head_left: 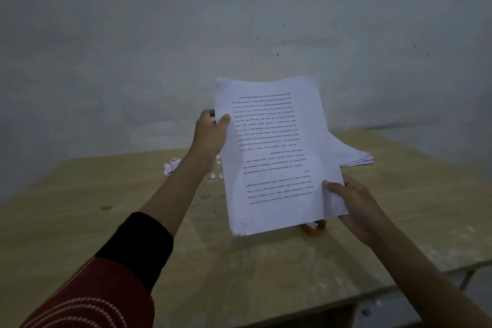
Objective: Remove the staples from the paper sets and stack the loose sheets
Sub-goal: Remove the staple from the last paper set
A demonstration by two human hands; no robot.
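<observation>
Head view, single moment.

The set [277, 157] was held clear of the bench [106, 221], raised in front of the person and tilted, its far end higher than its near end. The top sheet carried printed text that read upside down from the camera. The near-left corner of the set looked ragged. No staple could be made out; the picture was too soft there to tell.

The left hand [210, 133] grasped the set at its left edge, towards the far end, with the thumb [223, 118] pressed on the printed face and the fingers behind the paper. The right hand [356, 202] grasped the near-right corner, with the thumb on the face and the fingers curled underneath. Both hands were closed on the set.

A stack [351, 154] of loose sheets lay flat on the bench behind the set, towards the far-right side, partly hidden by it. Its edges were slightly fanned.

An orange tool [310, 229] lay on the bench below the near edge of the set. Most of it was covered, so its kind could not be told.

Crumpled scraps [171, 165] lay on the bench left of the left forearm, and smaller white bits [217, 174] lay between that arm and the set.

The left arm wore a red sleeve [106, 287] with pale stripes and a black cuff. The right forearm was bare. A grey wall [159, 34] stood behind the bench.
</observation>
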